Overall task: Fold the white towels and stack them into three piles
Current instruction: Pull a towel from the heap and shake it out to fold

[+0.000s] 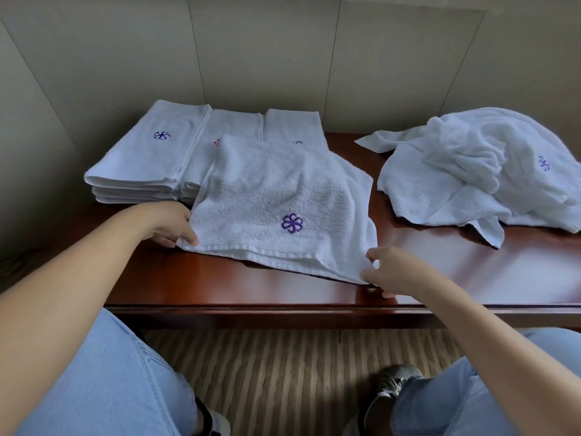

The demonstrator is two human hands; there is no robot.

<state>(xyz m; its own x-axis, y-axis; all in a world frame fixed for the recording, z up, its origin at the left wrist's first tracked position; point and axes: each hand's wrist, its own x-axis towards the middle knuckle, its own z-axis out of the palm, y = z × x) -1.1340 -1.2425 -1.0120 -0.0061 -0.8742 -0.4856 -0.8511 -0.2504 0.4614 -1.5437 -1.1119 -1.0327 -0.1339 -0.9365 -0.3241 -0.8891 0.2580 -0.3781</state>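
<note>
A white towel (270, 196) with a purple flower emblem lies folded over in the middle of the dark wooden table (471, 278). My left hand (169, 225) pinches its near left corner. My right hand (393, 272) pinches its near right corner at the table's front. Behind it sit three piles of folded white towels: a left pile (141, 158), a middle pile (226, 127) and a right pile (292, 125), the last two partly hidden by the towel. A heap of unfolded white towels (478, 171) lies at the right.
A panelled wall (283, 51) rises directly behind the table. The table's front edge (251, 308) runs just beyond my knees, with striped carpet (283, 372) and my shoes below.
</note>
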